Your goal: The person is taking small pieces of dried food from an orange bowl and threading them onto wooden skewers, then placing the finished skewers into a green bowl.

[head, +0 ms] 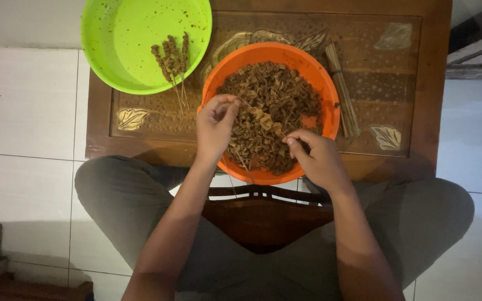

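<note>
Skewer slants upper-left to lower-right

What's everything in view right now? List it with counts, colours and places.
orange bowl: one, orange, table centre, full of brown meat pieces
green bowl: one, lime green, table's upper left
finished skewers: a few, brown, lying in the green bowl
bare sticks: one bundle, tan, right of the orange bowl
skewer in progress: one, held between both hands over the orange bowl
table: one, brown wood, patterned top
left hand: pinching the skewer's end
right hand: pinching its other end
</note>
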